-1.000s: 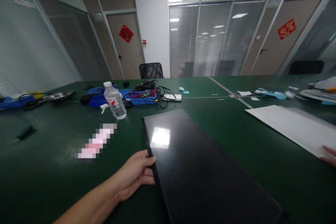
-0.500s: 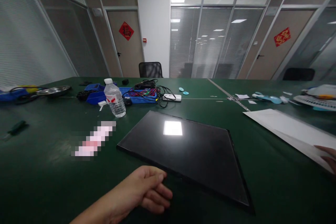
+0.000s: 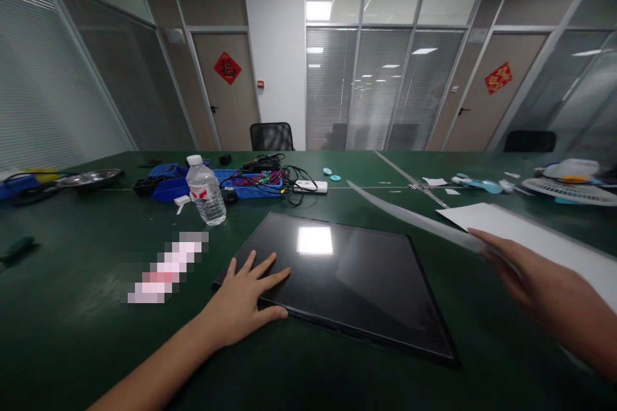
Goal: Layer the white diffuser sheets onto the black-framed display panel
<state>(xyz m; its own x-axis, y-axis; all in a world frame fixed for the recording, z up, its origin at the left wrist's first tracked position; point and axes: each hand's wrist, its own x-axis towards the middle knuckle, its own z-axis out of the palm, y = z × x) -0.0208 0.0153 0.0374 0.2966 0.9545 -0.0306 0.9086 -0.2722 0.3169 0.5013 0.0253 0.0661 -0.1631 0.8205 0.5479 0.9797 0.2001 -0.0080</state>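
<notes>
A flat black display panel (image 3: 357, 282) lies on the green table, a ceiling light mirrored in its glossy face. My left hand (image 3: 248, 298) rests on its near left corner, fingers spread, with the thumb along the front edge. My right hand (image 3: 525, 270) pinches the edge of a thin, translucent white sheet (image 3: 414, 215). That sheet is raised above the table, to the right of the panel, and its far end reaches left over the panel's back right corner. Beneath the right hand lies another white sheet or stack (image 3: 520, 231).
A water bottle (image 3: 206, 196) stands beyond the panel's left side. Blue bins (image 3: 255, 186) with tangled cables sit behind it. A blurred pink strip (image 3: 166, 273) and a screwdriver (image 3: 19, 250) lie at left. Fan parts (image 3: 573, 189) are at the far right.
My left hand has gone from beside the panel's front edge to lying spread on its corner. The right hand has lifted a thin sheet off the white stack and brought it left.
</notes>
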